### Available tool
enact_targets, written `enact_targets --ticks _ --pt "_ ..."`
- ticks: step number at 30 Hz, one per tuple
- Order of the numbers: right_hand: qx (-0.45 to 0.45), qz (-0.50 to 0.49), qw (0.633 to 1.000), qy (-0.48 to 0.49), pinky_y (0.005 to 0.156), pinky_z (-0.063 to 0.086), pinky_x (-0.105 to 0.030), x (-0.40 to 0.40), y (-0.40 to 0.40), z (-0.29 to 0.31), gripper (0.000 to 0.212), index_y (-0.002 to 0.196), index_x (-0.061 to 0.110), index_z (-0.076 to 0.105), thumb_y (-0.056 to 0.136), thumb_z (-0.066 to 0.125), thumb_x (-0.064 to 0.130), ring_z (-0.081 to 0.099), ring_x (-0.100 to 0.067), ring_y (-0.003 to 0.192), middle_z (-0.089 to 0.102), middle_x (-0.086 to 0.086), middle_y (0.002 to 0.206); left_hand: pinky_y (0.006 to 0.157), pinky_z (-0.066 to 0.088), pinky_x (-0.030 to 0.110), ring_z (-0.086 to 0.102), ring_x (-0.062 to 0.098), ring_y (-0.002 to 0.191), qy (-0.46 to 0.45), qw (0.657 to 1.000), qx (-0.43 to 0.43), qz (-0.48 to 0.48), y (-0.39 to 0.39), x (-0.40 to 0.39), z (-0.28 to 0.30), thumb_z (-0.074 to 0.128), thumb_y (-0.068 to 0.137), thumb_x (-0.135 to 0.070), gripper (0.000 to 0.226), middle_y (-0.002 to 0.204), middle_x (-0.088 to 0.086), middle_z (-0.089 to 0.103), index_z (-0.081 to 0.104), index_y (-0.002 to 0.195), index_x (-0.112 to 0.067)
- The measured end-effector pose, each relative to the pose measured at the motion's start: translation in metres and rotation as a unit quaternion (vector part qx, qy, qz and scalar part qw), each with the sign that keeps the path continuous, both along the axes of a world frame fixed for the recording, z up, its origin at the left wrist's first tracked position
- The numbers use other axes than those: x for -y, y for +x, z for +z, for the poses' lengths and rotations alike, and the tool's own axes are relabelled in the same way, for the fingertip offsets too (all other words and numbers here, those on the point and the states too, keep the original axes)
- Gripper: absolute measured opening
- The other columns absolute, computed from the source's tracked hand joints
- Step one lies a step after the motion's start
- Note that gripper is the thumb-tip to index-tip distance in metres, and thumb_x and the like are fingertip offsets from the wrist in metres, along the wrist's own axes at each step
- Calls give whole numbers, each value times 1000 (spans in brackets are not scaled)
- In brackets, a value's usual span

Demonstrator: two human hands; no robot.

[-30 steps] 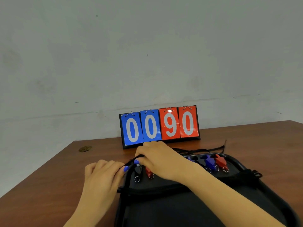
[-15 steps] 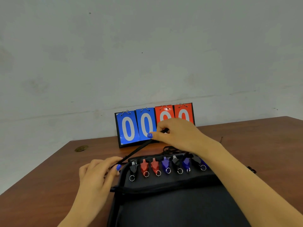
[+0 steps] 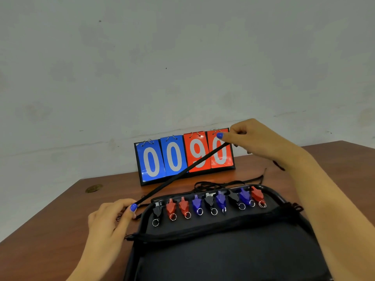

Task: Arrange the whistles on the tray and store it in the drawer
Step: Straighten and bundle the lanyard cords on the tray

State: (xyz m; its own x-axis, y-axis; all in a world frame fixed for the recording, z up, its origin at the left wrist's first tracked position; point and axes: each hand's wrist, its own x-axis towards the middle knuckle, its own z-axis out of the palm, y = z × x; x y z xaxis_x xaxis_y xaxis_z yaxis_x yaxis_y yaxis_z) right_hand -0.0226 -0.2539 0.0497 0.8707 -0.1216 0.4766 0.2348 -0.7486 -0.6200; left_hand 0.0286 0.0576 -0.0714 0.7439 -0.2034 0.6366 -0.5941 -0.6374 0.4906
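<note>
left of the tray (image 3: pixel 284 200), the left hand (image 3: pixel 109 222) pinches the low end of a black lanyard (image 3: pixel 178 175); the cord now runs taut, up and rightward over the tray's far left corner and across the scoreboard (image 3: pixel 162 157) beyond the tray, having been drawn out from a slack bunch within the last second. nine whistles (image 3: pixel 209 203) lie in a row along the tray's far edge. above the tray's far right, the right hand (image 3: pixel 255 142) grips the cord's upper end. judgement: straightening cords precedes storage; no drawer is visible.
</note>
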Motion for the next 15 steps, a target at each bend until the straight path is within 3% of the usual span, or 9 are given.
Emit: enact_targets --ticks 3,6,10,12,15 --pt "-23 -19 999 -11 52 35 -26 11 -6 3 46 57 10 43 89 55 41 35 -9 44 38 5 42 87 41 48 52 1 88 -4 1000 -3 0 -1 1 0 28 75 -61 24 95 -37 55 40 87 -77" --pt "-52 -46 997 -25 48 35 -22 22 -11 3 47 62 5 46 89 54 43 34 -7 37 34 6 34 85 42 48 52 4 86 -7 1000 -7 -2 3 -2 -3 31 77 -59 22 75 -14 64 40 85 -78" --pt "-5 -98 995 -30 49 31 -22 34 -18 -3 53 48 9 46 88 58 42 31 -11 41 31 5 38 77 34 39 49 13 82 29 999 -44 9 7 -7 -7 26 74 -63 24 80 -17 60 47 82 -70" --pt "-1 -115 993 -31 48 27 -23 38 -21 -7 54 45 11 42 88 58 39 29 -12 40 32 1 41 75 30 36 48 18 85 51 997 -52 24 7 -7 -7 25 72 -64 30 82 -20 57 54 70 -61" --pt "-12 -136 990 -37 48 26 -24 44 -23 -7 52 45 12 44 88 59 37 32 -13 41 34 0 43 75 34 38 50 20 88 65 995 -72 38 2 -6 -3 38 80 -59 14 81 -19 58 52 75 -57"
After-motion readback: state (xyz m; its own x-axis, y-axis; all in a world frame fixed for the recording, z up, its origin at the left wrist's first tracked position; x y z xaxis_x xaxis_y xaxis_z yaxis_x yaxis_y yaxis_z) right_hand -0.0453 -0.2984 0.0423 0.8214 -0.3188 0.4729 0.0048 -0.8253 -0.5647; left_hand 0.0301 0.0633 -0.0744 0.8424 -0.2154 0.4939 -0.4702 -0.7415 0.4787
